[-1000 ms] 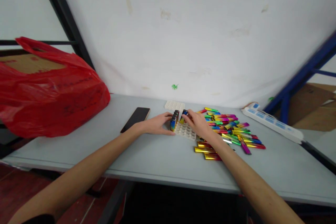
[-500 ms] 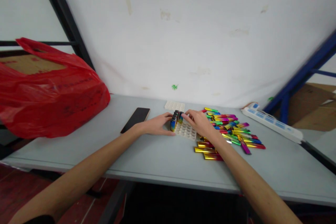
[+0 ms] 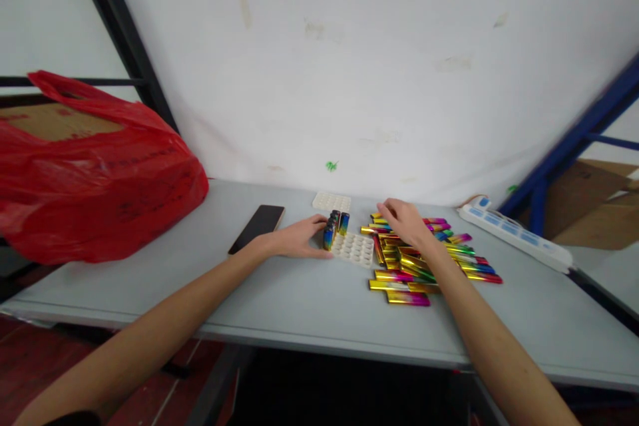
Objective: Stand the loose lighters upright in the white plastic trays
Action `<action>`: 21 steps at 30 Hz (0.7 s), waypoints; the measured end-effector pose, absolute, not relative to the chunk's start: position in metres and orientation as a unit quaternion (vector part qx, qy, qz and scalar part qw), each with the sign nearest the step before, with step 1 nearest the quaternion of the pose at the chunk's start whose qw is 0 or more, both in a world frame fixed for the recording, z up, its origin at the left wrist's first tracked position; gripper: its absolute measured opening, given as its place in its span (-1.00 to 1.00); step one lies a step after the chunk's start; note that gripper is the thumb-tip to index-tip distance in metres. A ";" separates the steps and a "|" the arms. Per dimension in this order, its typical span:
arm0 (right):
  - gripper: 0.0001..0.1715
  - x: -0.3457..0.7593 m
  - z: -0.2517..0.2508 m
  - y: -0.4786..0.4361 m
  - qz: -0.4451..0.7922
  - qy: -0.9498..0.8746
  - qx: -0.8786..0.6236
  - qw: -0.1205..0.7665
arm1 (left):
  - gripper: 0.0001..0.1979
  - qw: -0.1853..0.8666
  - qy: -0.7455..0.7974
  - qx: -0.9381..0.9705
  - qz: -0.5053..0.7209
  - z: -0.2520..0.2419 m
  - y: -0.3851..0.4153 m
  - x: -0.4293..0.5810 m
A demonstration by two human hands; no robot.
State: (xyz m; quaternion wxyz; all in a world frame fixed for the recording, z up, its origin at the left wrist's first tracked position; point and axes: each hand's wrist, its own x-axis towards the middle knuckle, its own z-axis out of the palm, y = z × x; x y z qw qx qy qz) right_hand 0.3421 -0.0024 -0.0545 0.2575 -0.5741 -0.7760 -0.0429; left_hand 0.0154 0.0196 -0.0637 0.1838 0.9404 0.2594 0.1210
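Observation:
A white tray with round sockets (image 3: pixel 355 249) lies on the grey table (image 3: pixel 299 299). Several shiny rainbow-coloured tubes (image 3: pixel 336 226) stand upright in its left end. My left hand (image 3: pixel 299 239) rests flat on the table against the tray's left edge, fingers stretched out beside the standing tubes. To the right lies a heap of loose rainbow and gold tubes (image 3: pixel 424 259). My right hand (image 3: pixel 404 221) is over the far part of that heap, fingers curled down onto the tubes; whether it grips one is hidden.
A second white tray (image 3: pixel 332 201) lies behind the first. A black phone (image 3: pixel 257 227) lies left of my left hand. A big red plastic bag (image 3: pixel 94 173) fills the table's left end. A white power strip (image 3: pixel 516 236) runs along the right. Cardboard sits at far right.
My right hand has left the tray, where it set a tube upright, and moved right onto the heap of loose tubes. The left hand has stayed put.

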 end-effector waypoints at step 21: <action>-0.67 0.365 -0.082 0.028 -0.065 -0.794 -0.596 0.101 | -0.22 0.183 0.261 0.940 0.119 -0.061 0.017 0.015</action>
